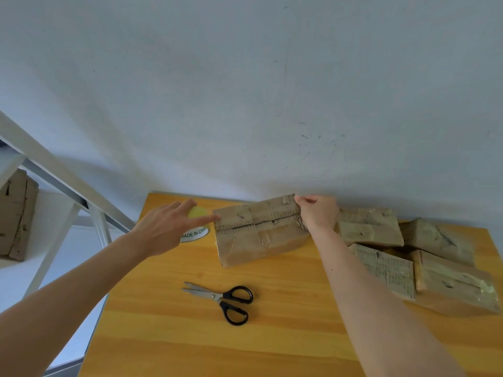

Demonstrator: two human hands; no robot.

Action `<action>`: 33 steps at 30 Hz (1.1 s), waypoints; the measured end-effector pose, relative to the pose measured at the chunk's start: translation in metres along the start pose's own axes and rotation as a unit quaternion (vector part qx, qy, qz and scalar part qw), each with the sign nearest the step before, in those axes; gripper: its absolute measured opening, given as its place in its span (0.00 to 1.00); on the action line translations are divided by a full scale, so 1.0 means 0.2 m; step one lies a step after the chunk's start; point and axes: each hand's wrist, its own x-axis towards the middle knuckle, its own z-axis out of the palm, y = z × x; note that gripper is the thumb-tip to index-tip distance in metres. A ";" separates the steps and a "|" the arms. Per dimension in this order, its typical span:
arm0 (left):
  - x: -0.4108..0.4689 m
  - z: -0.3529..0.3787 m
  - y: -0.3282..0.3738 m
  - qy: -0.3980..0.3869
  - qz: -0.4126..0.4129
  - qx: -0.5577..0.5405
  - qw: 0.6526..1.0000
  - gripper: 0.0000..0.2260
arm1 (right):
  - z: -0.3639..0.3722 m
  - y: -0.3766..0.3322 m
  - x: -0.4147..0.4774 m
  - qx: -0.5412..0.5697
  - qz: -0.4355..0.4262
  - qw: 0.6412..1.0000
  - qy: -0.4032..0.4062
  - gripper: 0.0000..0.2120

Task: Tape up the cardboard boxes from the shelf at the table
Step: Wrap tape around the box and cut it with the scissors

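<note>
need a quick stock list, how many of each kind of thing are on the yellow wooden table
brown cardboard boxes: 5 (one mid-table, four grouped at the right)
black-handled metal scissors: 1
white oval "made in china" sticker: 1
pale yellow round thing, partly hidden: 1
total: 8
</note>
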 end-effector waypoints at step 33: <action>0.05 0.06 0.07 -0.008 -0.091 -0.004 0.996 0.40 | 0.25 0.12 -0.25 -0.431 -0.294 0.839 -0.155 0.43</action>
